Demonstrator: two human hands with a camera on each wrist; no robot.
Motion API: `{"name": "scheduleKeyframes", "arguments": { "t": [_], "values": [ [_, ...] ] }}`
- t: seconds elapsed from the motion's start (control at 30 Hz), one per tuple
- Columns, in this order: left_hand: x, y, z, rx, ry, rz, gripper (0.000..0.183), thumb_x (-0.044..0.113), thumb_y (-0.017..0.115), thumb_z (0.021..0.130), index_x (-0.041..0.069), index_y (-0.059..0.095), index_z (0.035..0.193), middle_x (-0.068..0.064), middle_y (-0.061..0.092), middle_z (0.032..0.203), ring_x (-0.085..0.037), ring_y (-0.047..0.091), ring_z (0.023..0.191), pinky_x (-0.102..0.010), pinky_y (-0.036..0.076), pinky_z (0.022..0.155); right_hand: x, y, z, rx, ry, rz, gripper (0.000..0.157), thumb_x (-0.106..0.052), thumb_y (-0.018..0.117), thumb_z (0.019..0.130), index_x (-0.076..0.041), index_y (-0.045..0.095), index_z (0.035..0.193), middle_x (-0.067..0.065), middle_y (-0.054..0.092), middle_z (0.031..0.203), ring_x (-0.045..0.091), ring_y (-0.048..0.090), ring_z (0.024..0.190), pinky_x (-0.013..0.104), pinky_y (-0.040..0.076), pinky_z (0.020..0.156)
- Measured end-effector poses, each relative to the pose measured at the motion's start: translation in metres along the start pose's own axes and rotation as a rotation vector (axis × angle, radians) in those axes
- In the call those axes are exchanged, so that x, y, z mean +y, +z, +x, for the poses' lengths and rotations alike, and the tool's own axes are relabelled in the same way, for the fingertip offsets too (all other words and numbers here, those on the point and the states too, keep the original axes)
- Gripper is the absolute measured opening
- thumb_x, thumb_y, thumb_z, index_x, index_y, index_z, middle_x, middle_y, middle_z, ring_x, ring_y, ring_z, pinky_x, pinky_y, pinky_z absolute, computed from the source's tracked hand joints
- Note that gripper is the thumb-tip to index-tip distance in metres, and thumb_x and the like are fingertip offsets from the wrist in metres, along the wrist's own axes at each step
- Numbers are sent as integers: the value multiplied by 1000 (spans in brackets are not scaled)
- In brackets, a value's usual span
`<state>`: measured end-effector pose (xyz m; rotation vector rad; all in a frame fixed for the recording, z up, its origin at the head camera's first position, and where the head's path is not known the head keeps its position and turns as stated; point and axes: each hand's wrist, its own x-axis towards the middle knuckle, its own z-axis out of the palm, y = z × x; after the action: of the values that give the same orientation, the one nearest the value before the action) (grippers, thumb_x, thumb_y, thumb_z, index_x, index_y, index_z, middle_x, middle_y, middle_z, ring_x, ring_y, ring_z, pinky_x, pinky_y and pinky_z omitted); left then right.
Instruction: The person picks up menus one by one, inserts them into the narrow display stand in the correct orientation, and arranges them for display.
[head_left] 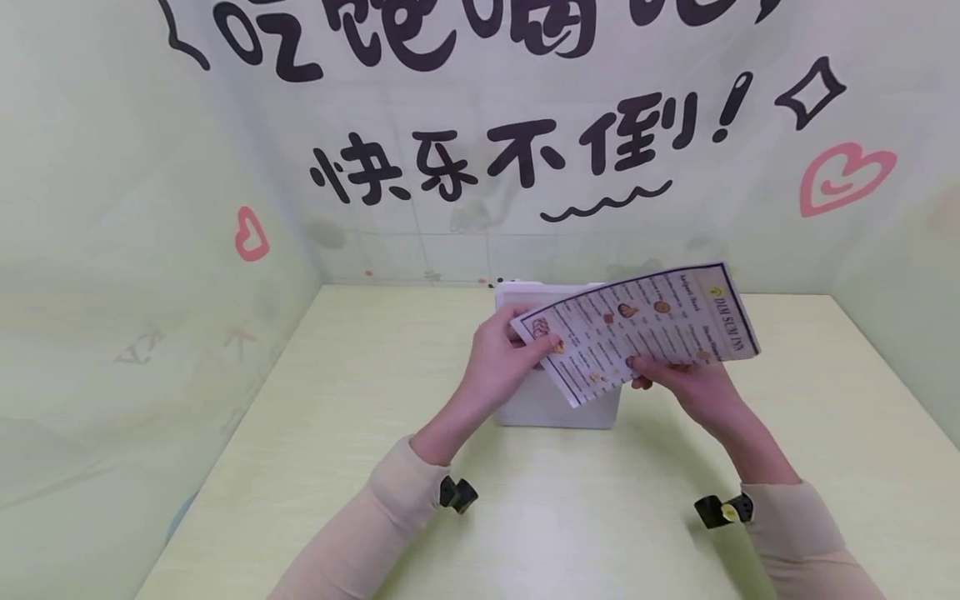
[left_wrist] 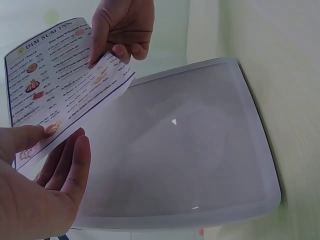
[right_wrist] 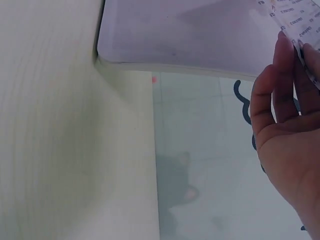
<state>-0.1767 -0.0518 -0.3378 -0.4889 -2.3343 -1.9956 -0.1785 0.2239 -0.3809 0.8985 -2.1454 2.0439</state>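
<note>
Both hands hold a printed paper menu (head_left: 645,325) in the air, tilted, with "DIM SUM INN" at its right end in the head view. My left hand (head_left: 498,354) pinches the left end, thumb on the printed face. At the lower edge, nearer the right end, my right hand (head_left: 705,396) pinches the paper between thumb and fingers. Behind and below the menu is a pale lavender panel (head_left: 558,408) with rounded corners. The left wrist view shows a raised rim around this panel (left_wrist: 185,150). The menu and left hand cover part of it.
A light wood-grain table (head_left: 360,375) lies under the panel. Behind it hangs a pale backdrop (head_left: 465,225) with black Chinese characters and pink hearts, and similar sheets close off the left and right sides. Dark camera mounts sit at both sleeve cuffs.
</note>
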Motion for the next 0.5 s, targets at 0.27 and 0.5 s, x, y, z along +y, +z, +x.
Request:
{"name": "scheduleKeyframes", "arguments": {
  "t": [0.27, 0.5],
  "values": [
    [5, -4, 5, -1, -22, -50, 18, 1, 72, 95, -6, 67, 111, -19, 73, 101, -26, 73, 87, -38, 62, 72, -12, 11, 13, 157, -9, -6, 40, 14, 61, 96, -6, 60, 131, 4, 75, 111, 18, 66, 72, 25, 54, 63],
    [14, -8, 16, 24, 26, -13, 12, 3, 73, 95, -6, 74, 103, -16, 74, 97, -24, 72, 80, -35, 62, 71, -16, 13, 21, 199, -16, -59, 39, 11, 64, 96, -8, 61, 130, 2, 74, 113, 19, 65, 74, 28, 55, 64]
  ]
}}
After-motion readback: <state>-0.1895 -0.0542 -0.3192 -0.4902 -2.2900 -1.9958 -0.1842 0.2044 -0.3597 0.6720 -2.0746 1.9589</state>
